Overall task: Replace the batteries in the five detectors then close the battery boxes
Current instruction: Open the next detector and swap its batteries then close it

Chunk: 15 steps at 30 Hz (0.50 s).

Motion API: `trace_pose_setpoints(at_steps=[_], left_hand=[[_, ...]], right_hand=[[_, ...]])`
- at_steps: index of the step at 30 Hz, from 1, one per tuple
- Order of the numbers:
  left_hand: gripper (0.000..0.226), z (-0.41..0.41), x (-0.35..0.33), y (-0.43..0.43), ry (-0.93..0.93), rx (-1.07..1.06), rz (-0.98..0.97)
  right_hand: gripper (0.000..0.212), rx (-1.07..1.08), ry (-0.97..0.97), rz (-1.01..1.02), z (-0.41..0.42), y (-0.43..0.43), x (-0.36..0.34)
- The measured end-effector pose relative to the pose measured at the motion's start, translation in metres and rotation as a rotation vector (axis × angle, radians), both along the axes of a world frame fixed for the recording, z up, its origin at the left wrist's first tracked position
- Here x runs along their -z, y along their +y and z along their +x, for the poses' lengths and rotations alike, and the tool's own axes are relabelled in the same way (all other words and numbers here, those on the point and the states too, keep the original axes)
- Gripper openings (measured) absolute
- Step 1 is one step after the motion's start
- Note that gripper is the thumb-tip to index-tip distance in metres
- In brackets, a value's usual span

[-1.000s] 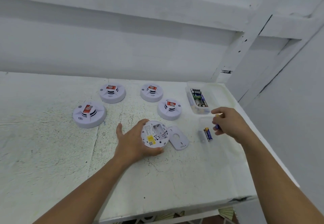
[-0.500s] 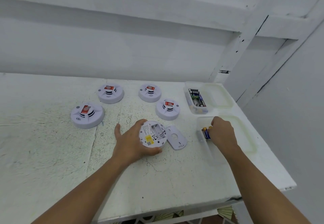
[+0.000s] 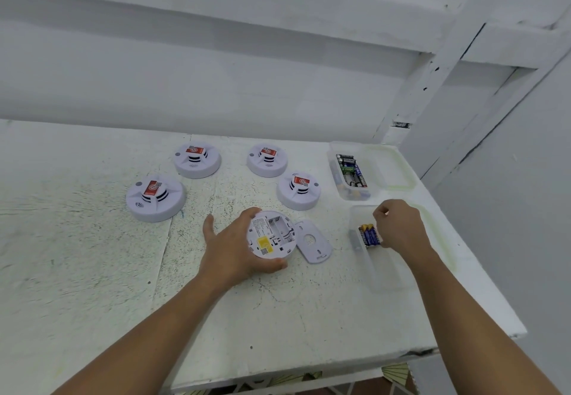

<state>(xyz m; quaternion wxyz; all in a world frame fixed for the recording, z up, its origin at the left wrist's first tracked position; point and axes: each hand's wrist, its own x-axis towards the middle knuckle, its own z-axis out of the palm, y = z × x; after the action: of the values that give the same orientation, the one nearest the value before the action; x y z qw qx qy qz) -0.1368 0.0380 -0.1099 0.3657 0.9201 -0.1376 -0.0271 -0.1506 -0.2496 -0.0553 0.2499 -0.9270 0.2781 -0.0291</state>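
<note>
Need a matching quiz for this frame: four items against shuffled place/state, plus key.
Items
1. flipped detector
2. battery cover
3. blue batteries
4. far tub

Place/state
A. in the near tub, next to the right hand
B. flat on the table, off its detector
C. holds dark batteries
D. compartment empty, gripped by the left hand

Pairs: 1-D, 2-B, 3-A, 4-C

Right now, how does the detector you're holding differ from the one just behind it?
The held detector lies face down, battery bay open and empty, cover off beside it, gripped by the left hand. The detector behind sits face up, red label on top, untouched. Both are round and white.
</note>
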Motion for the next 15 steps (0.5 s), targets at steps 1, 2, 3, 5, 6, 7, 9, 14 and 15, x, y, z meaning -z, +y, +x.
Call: trace_pose_setpoints(at_steps=[1, 2, 3, 5, 6, 7, 9, 14, 15], left_hand=[[0.109, 0.0, 0.0, 0.0, 0.002, -0.001, -0.002], [0.109, 0.0, -0.001, 0.0, 0.005, -0.001, -0.004], [0.109, 0.0, -0.002, 0.0, 0.008, -0.002, -0.004], [0.109, 0.001, -0.001, -0.001, 0.009, -0.001, 0.002], [0.11, 0.001, -0.001, -0.001, 0.01, 0.002, 0.004], [0.109, 0.001, -0.001, -0.001, 0.007, 0.002, 0.004], [0.109, 0.001, 0.0, -0.001, 0.007, 0.007, 0.008], [0.11, 0.004, 0.004, -0.002, 0.015, 0.005, 0.017], [0.109, 0.005, 0.004, -0.001, 0.012, 0.005, 0.02]], right_hand=[[0.018, 0.009, -0.027, 0.036, 0.002, -0.002, -0.003], [0.018, 0.028, -0.051, 0.077, 0.004, -0.004, -0.008], [0.018, 0.049, -0.077, 0.121, 0.006, -0.006, -0.012], [0.017, 0.076, -0.142, 0.179, 0.012, -0.01, -0.023], [0.017, 0.078, -0.172, 0.185, 0.015, -0.011, -0.029], [0.017, 0.069, -0.197, 0.183, 0.02, -0.011, -0.035], [0.017, 0.032, -0.238, 0.162, 0.03, -0.011, -0.045], [0.017, -0.088, -0.222, 0.093, 0.07, -0.01, -0.052], [0.017, -0.105, -0.179, 0.078, 0.08, -0.01, -0.05]])
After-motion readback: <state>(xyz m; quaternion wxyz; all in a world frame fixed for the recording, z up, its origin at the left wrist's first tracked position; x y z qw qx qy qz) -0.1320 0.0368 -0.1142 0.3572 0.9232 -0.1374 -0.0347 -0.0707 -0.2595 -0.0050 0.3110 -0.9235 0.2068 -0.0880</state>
